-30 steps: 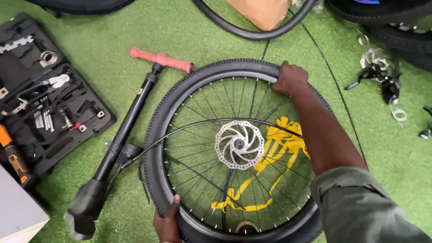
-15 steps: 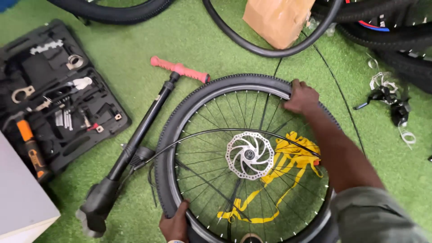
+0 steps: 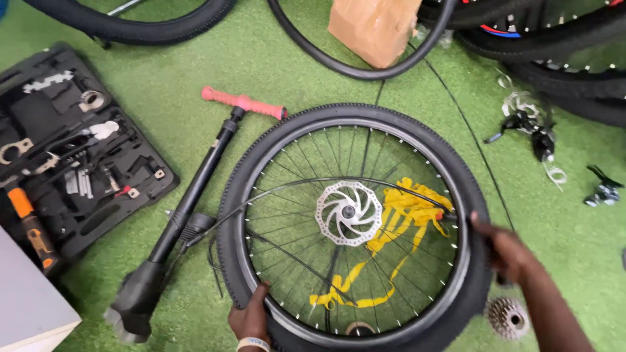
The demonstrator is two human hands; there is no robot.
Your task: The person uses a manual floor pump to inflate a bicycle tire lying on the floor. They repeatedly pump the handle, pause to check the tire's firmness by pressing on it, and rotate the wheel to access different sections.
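A bicycle wheel (image 3: 261, 153) with a black knobby tyre, spokes and a silver brake disc (image 3: 349, 212) lies flat on green turf. My left hand (image 3: 251, 317) grips the tyre at its near left edge. My right hand (image 3: 505, 251) holds the tyre at its right side. Yellow strapping (image 3: 398, 221) lies under the spokes. A black floor pump (image 3: 189, 208) with a pink handle (image 3: 242, 102) lies left of the wheel, and its thin hose runs across the spokes to the right rim.
An open black tool case (image 3: 72, 163) lies at the left, with a white box (image 3: 29, 300) at the lower left. A cardboard box (image 3: 373, 27), loose tyres (image 3: 130, 26), small black parts (image 3: 531, 130) and a cassette sprocket (image 3: 507, 317) lie around.
My right hand has slid from the top of the tyre down around to its right side. The camera view has shifted, so the wheel sits lower in frame.
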